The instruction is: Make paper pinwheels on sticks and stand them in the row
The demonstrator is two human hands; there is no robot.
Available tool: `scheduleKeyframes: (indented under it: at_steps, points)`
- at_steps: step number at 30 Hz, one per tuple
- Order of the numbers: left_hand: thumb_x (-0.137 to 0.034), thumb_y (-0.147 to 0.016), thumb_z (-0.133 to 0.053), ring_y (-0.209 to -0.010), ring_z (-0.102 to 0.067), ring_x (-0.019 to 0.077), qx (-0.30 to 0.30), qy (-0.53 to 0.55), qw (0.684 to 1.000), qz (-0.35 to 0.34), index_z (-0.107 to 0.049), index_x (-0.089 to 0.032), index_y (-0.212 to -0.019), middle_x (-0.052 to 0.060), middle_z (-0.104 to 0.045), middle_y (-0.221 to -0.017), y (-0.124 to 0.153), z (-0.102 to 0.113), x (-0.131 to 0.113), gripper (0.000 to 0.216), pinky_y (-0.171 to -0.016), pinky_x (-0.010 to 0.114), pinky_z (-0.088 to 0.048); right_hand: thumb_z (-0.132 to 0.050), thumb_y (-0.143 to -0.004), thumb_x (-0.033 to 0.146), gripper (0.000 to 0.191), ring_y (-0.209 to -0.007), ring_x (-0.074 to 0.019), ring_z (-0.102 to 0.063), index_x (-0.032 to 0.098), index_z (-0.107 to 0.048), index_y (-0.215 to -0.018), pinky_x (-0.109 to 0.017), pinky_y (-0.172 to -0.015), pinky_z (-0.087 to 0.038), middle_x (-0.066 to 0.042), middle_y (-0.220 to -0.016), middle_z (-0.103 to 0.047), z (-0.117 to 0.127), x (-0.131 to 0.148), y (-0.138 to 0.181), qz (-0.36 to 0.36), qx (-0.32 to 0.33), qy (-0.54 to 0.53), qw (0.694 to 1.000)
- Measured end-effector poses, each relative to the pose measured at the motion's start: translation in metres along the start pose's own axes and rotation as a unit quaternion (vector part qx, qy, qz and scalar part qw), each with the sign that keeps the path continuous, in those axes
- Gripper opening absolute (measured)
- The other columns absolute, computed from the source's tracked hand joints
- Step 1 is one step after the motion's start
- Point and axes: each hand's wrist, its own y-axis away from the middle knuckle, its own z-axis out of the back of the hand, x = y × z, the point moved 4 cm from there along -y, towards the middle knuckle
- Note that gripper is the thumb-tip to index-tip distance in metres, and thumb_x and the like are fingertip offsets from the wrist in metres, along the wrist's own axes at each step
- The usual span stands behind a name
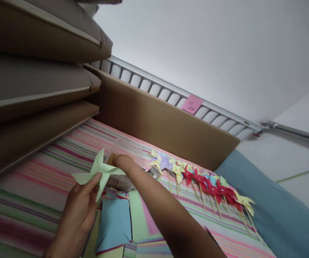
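My left hand (80, 204) is closed on a pale green paper pinwheel (97, 172), thumb pressed on its middle, holding it up over the striped cloth. My right hand (123, 162) reaches forward into a clear plastic box (127, 150) of thin wooden sticks; its fingers are inside the box and hidden. Sheets of coloured paper (116, 222), blue, green and pink, lie below both arms.
A row of several finished pinwheels on sticks (205, 182), yellow, purple, red and blue, lies on the striped cloth (36, 186) to the right. Brown cushions (36, 89) are stacked at left. A cardboard panel (165, 125) stands behind, with a pink note (192, 104) on a rail.
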Motion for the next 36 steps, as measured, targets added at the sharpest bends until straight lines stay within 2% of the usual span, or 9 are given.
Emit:
scheduleKeyframes:
  at_steps: [5,10,13,15,17,20,23,30,36]
  points:
    - [-0.010,-0.059,-0.072,-0.063,-0.066,0.0158,-0.004,0.005,1.000,-0.011,-0.065,-0.015,-0.069,0.000,-0.068,-0.064,0.001,0.001,0.000,0.013,-0.061,0.023,-0.054,-0.062,-0.075,0.010,0.009,-0.090,-0.0222,-0.060,0.015,-0.067,-0.080,-0.033,-0.080,-0.043,-0.009,-0.088,-0.068,0.053,-0.003,0.025,-0.013,0.006,0.044,0.999]
    - [-0.019,-0.055,-0.079,-0.058,-0.064,0.0145,0.059,-0.078,0.995,0.005,-0.066,-0.013,-0.063,0.001,-0.068,-0.059,0.010,-0.010,0.014,0.017,-0.060,0.021,-0.052,-0.043,-0.082,0.015,0.029,-0.064,-0.0138,-0.059,0.021,-0.060,-0.106,-0.024,-0.060,-0.042,0.000,-0.075,-0.066,0.094,-0.020,0.122,-0.057,-0.071,-0.035,0.995]
    - [-0.024,-0.055,-0.079,-0.066,-0.065,0.0171,0.115,-0.148,0.982,0.023,-0.070,-0.012,-0.079,0.003,-0.071,-0.069,0.017,-0.018,0.033,0.028,-0.063,0.024,-0.050,-0.050,-0.081,0.028,0.023,-0.050,-0.0109,-0.049,0.018,-0.060,-0.099,-0.021,-0.049,-0.037,0.002,-0.062,-0.059,0.081,-0.041,0.191,-0.146,-0.125,-0.359,0.913]
    - [-0.025,-0.055,-0.079,-0.065,-0.063,0.0168,0.153,-0.212,0.964,0.039,-0.070,-0.013,-0.080,0.003,-0.070,-0.070,0.021,-0.022,0.050,0.029,-0.060,0.023,-0.048,-0.056,-0.078,0.033,0.024,-0.048,-0.0096,-0.045,0.016,-0.062,-0.094,-0.021,-0.048,-0.035,0.003,-0.057,-0.056,0.066,-0.052,0.227,-0.181,-0.159,-0.446,0.862]
    - [-0.028,-0.056,-0.079,-0.059,-0.059,0.0148,0.202,-0.278,0.938,0.050,-0.070,-0.014,-0.074,0.002,-0.068,-0.066,0.025,-0.027,0.067,0.024,-0.056,0.022,-0.044,-0.058,-0.078,0.033,0.021,-0.051,-0.0097,-0.046,0.015,-0.065,-0.087,-0.021,-0.052,-0.037,0.003,-0.056,-0.055,0.054,-0.060,0.251,-0.189,-0.192,-0.467,0.842]
    - [-0.029,-0.060,-0.076,-0.058,-0.053,0.0128,0.293,-0.351,0.889,0.034,-0.068,-0.016,-0.067,0.000,-0.063,-0.063,0.034,-0.037,0.089,0.017,-0.054,0.021,-0.040,-0.058,-0.078,0.030,0.015,-0.057,-0.0110,-0.050,0.016,-0.064,-0.077,-0.022,-0.058,-0.041,0.002,-0.059,-0.057,0.042,-0.071,0.268,-0.197,-0.222,-0.491,0.819]
    - [-0.028,-0.065,-0.072,-0.060,-0.051,0.0130,0.358,-0.397,0.845,0.003,-0.068,-0.017,-0.064,0.000,-0.058,-0.062,0.042,-0.051,0.105,0.012,-0.057,0.021,-0.039,-0.057,-0.075,0.025,0.008,-0.051,-0.0105,-0.048,0.018,-0.060,-0.078,-0.021,-0.050,-0.040,0.004,-0.056,-0.056,0.036,-0.082,0.276,-0.215,-0.212,-0.533,0.791]
    - [-0.026,-0.069,-0.069,-0.068,-0.058,0.0185,0.399,-0.438,0.803,-0.062,-0.069,-0.019,-0.063,0.004,-0.063,-0.069,0.049,-0.076,0.130,0.009,-0.063,0.025,-0.043,-0.054,-0.072,0.016,0.015,-0.051,-0.0088,-0.047,0.019,-0.065,-0.082,-0.019,-0.050,-0.036,0.006,-0.056,-0.054,0.050,-0.102,0.297,-0.215,-0.208,-0.524,0.798]
    - [-0.024,-0.074,-0.066,-0.077,-0.061,0.0179,0.436,-0.469,0.762,-0.101,-0.071,-0.023,-0.070,0.003,-0.066,-0.077,0.057,-0.076,0.134,0.006,-0.071,0.025,-0.045,-0.058,-0.069,0.014,0.009,-0.058,-0.0115,-0.055,0.017,-0.066,-0.074,-0.019,-0.054,-0.040,0.003,-0.062,-0.060,0.061,-0.107,0.307,-0.194,-0.230,-0.510,0.806]
